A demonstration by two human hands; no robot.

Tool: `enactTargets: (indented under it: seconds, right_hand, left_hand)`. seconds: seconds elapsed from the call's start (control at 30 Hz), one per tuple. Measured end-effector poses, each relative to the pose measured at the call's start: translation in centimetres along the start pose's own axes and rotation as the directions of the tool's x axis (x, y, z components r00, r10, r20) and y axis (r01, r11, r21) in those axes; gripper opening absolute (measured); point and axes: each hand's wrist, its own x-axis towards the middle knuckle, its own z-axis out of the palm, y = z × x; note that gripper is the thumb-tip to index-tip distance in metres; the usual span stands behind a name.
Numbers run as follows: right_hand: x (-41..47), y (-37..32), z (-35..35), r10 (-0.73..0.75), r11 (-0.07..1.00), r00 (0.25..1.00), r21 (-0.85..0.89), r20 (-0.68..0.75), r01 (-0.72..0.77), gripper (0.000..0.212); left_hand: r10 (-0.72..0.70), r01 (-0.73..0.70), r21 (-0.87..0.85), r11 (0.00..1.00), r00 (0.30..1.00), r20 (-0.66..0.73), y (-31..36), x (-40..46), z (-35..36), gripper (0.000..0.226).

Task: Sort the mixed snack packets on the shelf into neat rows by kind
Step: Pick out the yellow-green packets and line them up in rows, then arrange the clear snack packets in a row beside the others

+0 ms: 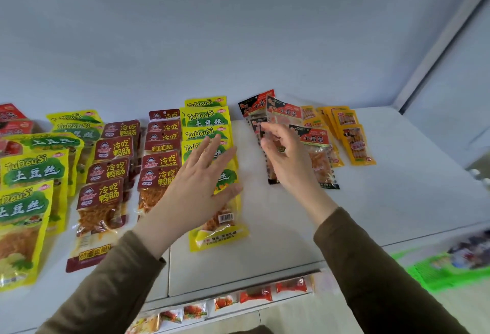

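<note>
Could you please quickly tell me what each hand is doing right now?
Left hand: open, fingers straight over the yellow potato-shred packets.
Right hand: fingers curled by the red-and-black clear gluten packets; grip cannot be told.

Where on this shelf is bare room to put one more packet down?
Free: the shelf's right front, below the orange packets, and the strip between the yellow row and the black-red packets. Crowded: everything left of that row.
</note>
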Motion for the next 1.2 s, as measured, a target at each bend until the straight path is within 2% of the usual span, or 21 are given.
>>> enactTargets:
  seconds: [0.1,0.27,0.4,0.53,0.63,0.77,0.87,0.93,1.03,1.1,1.2]
  right_hand:
    - [0.5,1.9,-2.9,0.017,0.993,0.999,-0.117,-0.028,-0.020,0.037]
    - [1.7,6.1,-6.0,0.018,0.962,1.000,-0.271,0.025,-0.010,0.047]
    - [2.3,9.3,-7.6,0.032,0.840,0.991,-0.541,0.130,0.043,0.058]
    - [2.4,11.2,-8.4,0.027,0.778,0.963,-0.611,0.268,0.148,0.062]
    - [2.6,11.7,-8.1,-0.002,0.734,0.954,-0.647,0.301,0.206,0.064]
    - [2.4,11.5,-7.3,-0.031,0.748,0.944,-0.619,0.329,0.240,0.066]
    - [2.1,11.3,-6.9,-0.043,0.752,0.936,-0.605,0.349,0.260,0.066]
    - [2.0,11.2,-6.8,-0.056,0.755,0.935,-0.598,0.350,0.270,0.066]
    - [2.1,11.3,-6.6,-0.070,0.776,0.934,-0.569,0.351,0.272,0.065]
    - [2.1,11.4,-6.5,-0.096,0.782,0.938,-0.558,0.333,0.278,0.066]
    - [2.2,11.5,-6.5,-0.106,0.770,0.953,-0.583,0.282,0.258,0.074]
  left_hand:
    - [0.002,-0.002,-0.004,1.000,1.000,-0.012,2.3,2.5,0.3,0.077]
    - [-0.024,0.024,-0.011,1.000,1.000,-0.016,6.4,6.8,2.5,0.073]
    - [-0.118,0.120,0.053,0.991,0.992,-0.054,8.6,11.5,5.1,0.071]
    - [-0.183,0.191,0.175,0.966,0.981,-0.064,9.5,14.1,7.8,0.062]
    - [-0.235,0.249,0.192,0.949,0.968,-0.093,9.6,13.7,8.8,0.057]
    - [-0.304,0.309,0.011,0.951,0.941,-0.148,10.2,13.0,8.8,0.054]
    - [-0.305,0.306,-0.025,0.952,0.934,-0.184,11.0,11.9,8.4,0.055]
    - [-0.331,0.301,-0.160,0.940,0.917,-0.221,11.6,11.5,8.1,0.056]
    - [-0.479,0.376,-0.332,0.865,0.817,-0.321,11.2,12.1,7.6,0.058]
    - [-0.587,0.479,-0.361,0.800,0.750,-0.305,10.1,13.3,7.1,0.060]
    - [-0.633,0.551,-0.340,0.762,0.744,-0.213,8.7,15.0,6.3,0.048]
